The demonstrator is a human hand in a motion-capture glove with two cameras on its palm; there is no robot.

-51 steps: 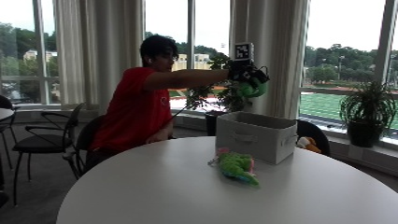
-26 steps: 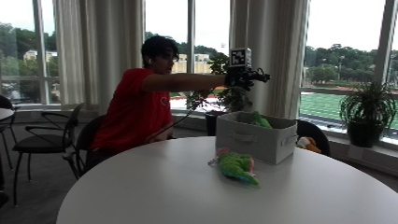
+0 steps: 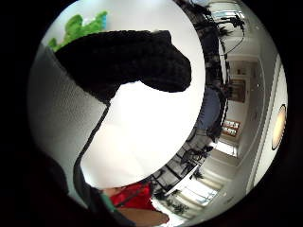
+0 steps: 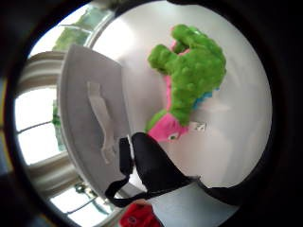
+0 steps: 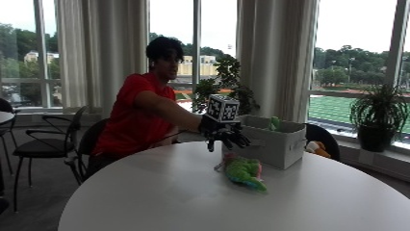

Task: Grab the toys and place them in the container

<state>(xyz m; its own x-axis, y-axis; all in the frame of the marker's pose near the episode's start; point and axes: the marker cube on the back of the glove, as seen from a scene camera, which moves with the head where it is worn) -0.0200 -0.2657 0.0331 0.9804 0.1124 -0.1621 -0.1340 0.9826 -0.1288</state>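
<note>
One green-and-pink plush toy (image 5: 243, 171) lies on the round white table (image 5: 160, 202) just below the gloved right hand (image 5: 224, 135) (fingers spread, empty), beside the grey fabric container (image 5: 272, 143).

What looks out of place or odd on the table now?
One green and pink toy lies on the white table beside the grey container, not inside it. The gloved right hand hovers above it, holding nothing.

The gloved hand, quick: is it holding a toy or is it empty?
Gloved right hand: empty, fingers spread and pointing down above the green toy on the table, beside the container.
</note>
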